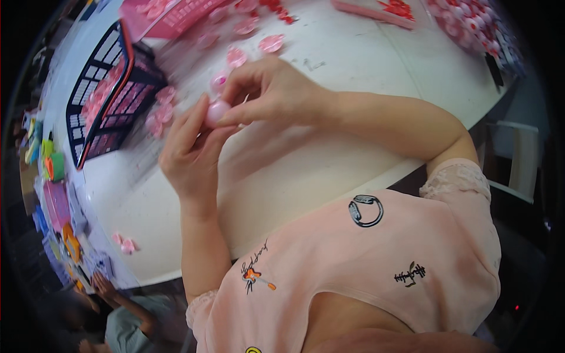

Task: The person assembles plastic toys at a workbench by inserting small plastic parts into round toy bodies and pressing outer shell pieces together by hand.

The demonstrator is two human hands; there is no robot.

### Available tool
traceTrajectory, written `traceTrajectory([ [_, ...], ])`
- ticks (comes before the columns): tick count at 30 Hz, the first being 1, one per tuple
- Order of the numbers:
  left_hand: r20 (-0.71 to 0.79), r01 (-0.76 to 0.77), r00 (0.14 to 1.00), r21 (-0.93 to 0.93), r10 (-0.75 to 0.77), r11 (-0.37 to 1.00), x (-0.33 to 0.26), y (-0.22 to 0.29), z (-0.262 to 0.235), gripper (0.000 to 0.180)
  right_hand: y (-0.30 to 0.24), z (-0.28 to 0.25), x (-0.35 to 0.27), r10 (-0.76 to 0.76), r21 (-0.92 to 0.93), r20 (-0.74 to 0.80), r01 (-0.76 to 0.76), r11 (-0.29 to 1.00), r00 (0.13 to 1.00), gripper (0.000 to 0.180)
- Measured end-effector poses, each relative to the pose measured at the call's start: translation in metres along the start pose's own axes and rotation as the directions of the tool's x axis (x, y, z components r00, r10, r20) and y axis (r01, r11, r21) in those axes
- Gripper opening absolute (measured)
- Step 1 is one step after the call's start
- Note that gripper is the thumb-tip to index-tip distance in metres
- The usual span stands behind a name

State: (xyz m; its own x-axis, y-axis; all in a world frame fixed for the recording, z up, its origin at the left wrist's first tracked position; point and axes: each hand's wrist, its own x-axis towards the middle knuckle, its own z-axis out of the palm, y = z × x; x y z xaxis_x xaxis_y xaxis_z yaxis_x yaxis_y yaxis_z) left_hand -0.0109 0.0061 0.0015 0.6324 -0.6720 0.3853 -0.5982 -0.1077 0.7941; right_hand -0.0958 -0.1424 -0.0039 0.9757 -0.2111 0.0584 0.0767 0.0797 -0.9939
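Between my two hands is a small glossy pink ball (216, 112), held above the white table. My left hand (191, 150) has its fingers closed around the ball's lower left side. From the right, my right hand (276, 97) pinches in, its thumb pressed against the ball and its index finger curled above. Part of the ball is hidden by the fingers. Just beyond them lies another pink ball (219, 81) with a magenta spot. Pink translucent petal-shaped pieces (236, 57) are scattered farther off on the table.
A dark blue basket (97, 136) of pink pieces leans at the left, beside a pink bin (154, 25). Red pieces lie on a pink tray (374, 13) at the back. A bag of red and pink balls (465, 23) stands far right. Another person (132, 317) sits lower left.
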Motion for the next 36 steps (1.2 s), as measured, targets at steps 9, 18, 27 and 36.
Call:
traceTrajectory([
  [9,0.057,0.231,0.972,-0.430,-0.229,0.873,0.005,-0.004,-0.008,0.036,-0.029,-0.041,0.018,-0.237,-0.275,-0.057,0.213,0.938,0.970,0.018],
  [18,0.083,0.332,0.935,-0.546,-0.344,0.770,0.009,-0.006,-0.012,0.038,-0.051,-0.072,0.015,0.033,-0.978,0.043,0.035,0.204,0.999,0.015],
  [27,0.055,0.327,0.928,-0.593,-0.367,0.736,0.010,-0.008,-0.016,0.037,-0.015,-0.069,0.023,-0.453,-0.947,0.230,0.306,0.101,0.861,0.019],
  [36,0.059,0.298,0.927,-0.712,-0.369,0.635,0.015,-0.010,-0.018,0.035,0.014,-0.031,0.032,-0.434,-0.886,0.420,0.464,-0.006,0.797,0.023],
])
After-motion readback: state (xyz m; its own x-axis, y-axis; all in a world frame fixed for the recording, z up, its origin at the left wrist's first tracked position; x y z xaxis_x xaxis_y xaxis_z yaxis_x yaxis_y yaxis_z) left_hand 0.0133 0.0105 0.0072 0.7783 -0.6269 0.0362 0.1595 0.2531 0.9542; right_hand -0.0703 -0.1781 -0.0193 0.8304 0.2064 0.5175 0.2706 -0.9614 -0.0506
